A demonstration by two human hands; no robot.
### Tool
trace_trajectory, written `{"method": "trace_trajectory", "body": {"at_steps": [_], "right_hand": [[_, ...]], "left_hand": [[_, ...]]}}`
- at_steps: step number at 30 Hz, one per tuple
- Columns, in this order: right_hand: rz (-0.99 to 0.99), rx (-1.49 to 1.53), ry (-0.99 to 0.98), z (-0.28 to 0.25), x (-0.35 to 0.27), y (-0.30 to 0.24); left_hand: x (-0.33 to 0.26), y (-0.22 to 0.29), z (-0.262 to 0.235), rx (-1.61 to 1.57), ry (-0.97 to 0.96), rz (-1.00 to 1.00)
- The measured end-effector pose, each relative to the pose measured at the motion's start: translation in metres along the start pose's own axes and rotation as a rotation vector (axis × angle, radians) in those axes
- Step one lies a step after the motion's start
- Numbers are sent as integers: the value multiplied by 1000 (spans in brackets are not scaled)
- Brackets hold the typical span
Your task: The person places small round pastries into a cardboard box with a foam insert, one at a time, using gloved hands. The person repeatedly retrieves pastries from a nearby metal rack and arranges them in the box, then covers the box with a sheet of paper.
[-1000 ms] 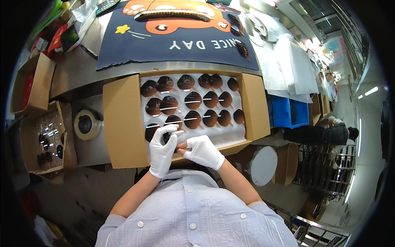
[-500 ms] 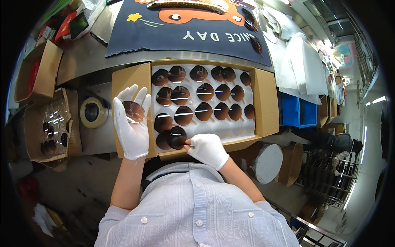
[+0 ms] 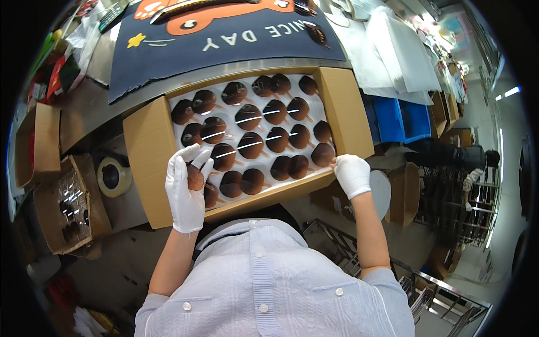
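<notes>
A shallow cardboard box [image 3: 263, 203] lined with white sheet holds rows of round brown-tinted lenses, such as this middle one [image 3: 250, 145], each with a small tab. My gloved left hand [image 3: 186, 205] is over the box's front left corner. Its fingers are curled around a brown lens [image 3: 196, 177], partly hidden by them. At the front right corner, my gloved right hand [image 3: 353, 175] pinches the edge of another brown lens [image 3: 323, 155], which lies at the right end of the rows. The fingertips there touch the box rim.
Behind the box lies a dark blue mat [image 3: 236, 49] with a cartoon print. Left of it are a tape roll [image 3: 114, 177] and an open carton [image 3: 50, 209] of wrapped lenses. A blue bin [image 3: 401, 121] and white sheets [image 3: 396, 53] stand right.
My right hand has moved from the front left of the box to its front right corner. More lenses lie along the front row. My left hand has lowered and curled; the view has turned.
</notes>
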State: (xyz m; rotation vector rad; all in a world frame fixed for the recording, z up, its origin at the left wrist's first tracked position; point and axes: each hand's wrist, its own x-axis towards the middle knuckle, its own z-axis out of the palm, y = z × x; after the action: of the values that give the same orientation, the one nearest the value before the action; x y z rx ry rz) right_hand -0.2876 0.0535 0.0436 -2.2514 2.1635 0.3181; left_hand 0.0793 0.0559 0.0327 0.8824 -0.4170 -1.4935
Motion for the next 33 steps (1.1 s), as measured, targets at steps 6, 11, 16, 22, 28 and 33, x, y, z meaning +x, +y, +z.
{"method": "trace_trajectory", "body": {"at_steps": [6, 11, 16, 22, 28, 33], "right_hand": [[-322, 685, 88, -19, -7, -66], [-283, 1285, -82, -13, -11, -124], [-281, 497, 389, -25, 37, -56], [65, 103, 155, 3, 99, 18], [-287, 437, -23, 5, 41, -6], [-271, 241, -115, 27, 16, -11]], "left_hand": [[-7, -38, 37, 86, -50, -36], [-6, -70, 55, 220, -198, 43], [2, -56, 63, 1053, -285, 405], [-18, -60, 29, 1578, -342, 268], [-19, -80, 29, 1646, -368, 316], [-10, -83, 41, 1700, -429, 307]]}}
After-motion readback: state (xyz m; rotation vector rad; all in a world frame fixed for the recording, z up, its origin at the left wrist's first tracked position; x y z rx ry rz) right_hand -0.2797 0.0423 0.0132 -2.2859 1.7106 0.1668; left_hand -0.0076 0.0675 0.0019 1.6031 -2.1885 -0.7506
